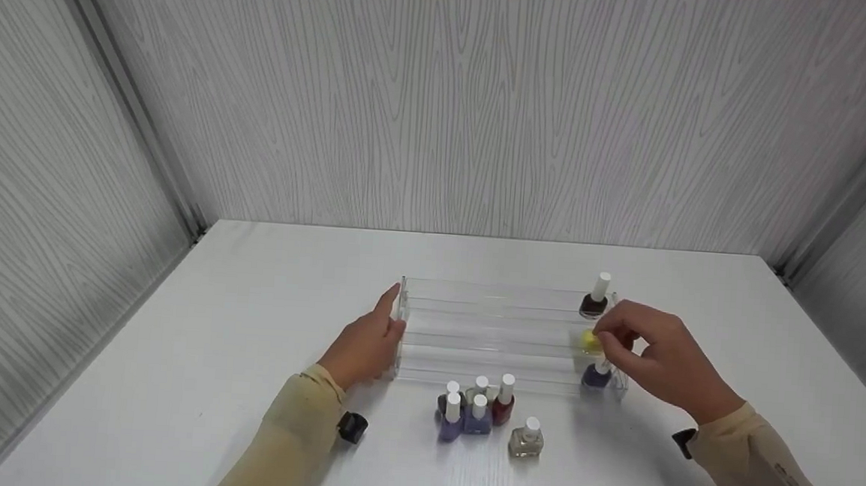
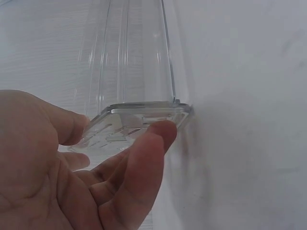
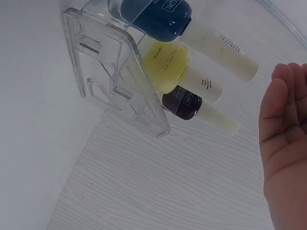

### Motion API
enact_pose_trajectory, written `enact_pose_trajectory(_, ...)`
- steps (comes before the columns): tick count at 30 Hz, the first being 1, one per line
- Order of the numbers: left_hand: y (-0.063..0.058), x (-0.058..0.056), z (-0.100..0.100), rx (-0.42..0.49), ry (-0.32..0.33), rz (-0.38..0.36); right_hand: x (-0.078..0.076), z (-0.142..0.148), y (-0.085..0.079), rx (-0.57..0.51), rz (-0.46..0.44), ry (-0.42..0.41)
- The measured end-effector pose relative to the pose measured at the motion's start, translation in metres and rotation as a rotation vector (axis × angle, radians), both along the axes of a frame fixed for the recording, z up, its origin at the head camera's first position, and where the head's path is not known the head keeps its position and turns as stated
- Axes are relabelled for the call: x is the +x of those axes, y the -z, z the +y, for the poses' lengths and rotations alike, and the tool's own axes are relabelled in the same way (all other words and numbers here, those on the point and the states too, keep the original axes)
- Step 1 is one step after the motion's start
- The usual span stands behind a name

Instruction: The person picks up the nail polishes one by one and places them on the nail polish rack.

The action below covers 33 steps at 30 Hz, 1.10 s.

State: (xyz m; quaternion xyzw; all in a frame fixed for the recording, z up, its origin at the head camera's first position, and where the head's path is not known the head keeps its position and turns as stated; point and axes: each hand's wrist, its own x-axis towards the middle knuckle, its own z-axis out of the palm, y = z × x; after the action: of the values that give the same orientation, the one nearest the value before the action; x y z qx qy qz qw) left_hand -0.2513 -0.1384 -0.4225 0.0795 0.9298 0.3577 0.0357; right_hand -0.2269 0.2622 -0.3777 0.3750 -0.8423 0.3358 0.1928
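I judge yellow nail polish [image 3: 168,69] placed; right hand [image 1: 648,354] released, left hand [image 1: 363,348] only touching acrylic rack [image 1: 491,345]. Next probably needs a loose bottle [image 1: 526,442].

- Rack [image 1: 491,344] set between left hand [image 1: 364,346] and right hand [image 1: 655,356].
- 3 bottles [image 1: 593,306] seated at its right end.
- 5 bottles [image 1: 477,424] clustered before it, 1 bottle [image 1: 526,442] placed rightward.

Three pale grey wood-grain walls [image 1: 441,108] (grey strips [image 1: 114,66] line the corners) stand around a flat white counter [image 1: 172,332].
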Motion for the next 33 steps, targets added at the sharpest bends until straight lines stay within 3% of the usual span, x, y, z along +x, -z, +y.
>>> enact_pose_trajectory(10, -0.0007, 0.0016, 0.0014, 0.06, -0.039, -0.063, 0.0011, -0.0019, 0.0017, -0.022, 0.013, 0.018)
enact_pose_trajectory(16, -0.0008, 0.0027, 0.0011, 0.065, -0.04, -0.061, 0.0009, -0.0024, 0.0048, -0.054, 0.016, 0.032)
enact_pose_trajectory(33, -0.0035, 0.0018, 0.0021, 0.049, -0.061, -0.081, 0.0034, -0.0062, 0.0007, 0.025, 0.028, -0.012)
